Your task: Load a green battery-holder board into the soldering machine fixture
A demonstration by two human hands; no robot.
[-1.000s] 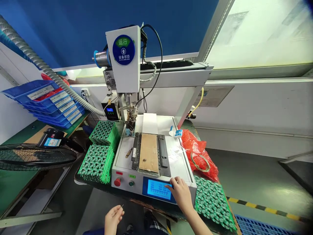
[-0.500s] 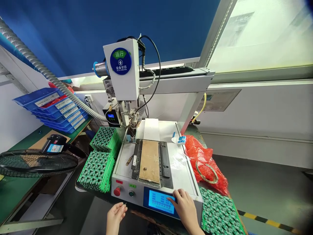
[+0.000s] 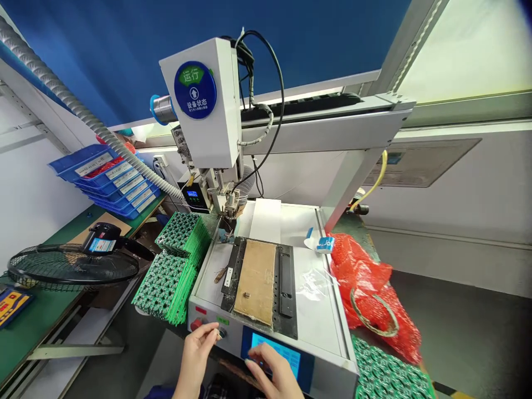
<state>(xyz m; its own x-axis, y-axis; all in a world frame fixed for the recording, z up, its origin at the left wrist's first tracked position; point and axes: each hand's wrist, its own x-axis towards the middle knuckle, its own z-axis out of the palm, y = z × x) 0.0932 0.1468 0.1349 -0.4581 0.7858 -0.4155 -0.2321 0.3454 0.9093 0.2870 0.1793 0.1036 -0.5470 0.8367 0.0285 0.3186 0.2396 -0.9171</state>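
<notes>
Left hand (image 3: 199, 346) now up from below at the green button (image 3: 223, 332), fingertips pinched on a thin pin, right hand (image 3: 272, 371) slid nearer, fingers loose on the blue screen (image 3: 276, 354).

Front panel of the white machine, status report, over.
Left hand fingertips at the dark round button. Right hand on the blue touchscreen. Nothing between them.

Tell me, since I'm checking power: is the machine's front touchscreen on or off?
On. The touchscreen glows blue, with the right hand resting across its lower part.
</notes>
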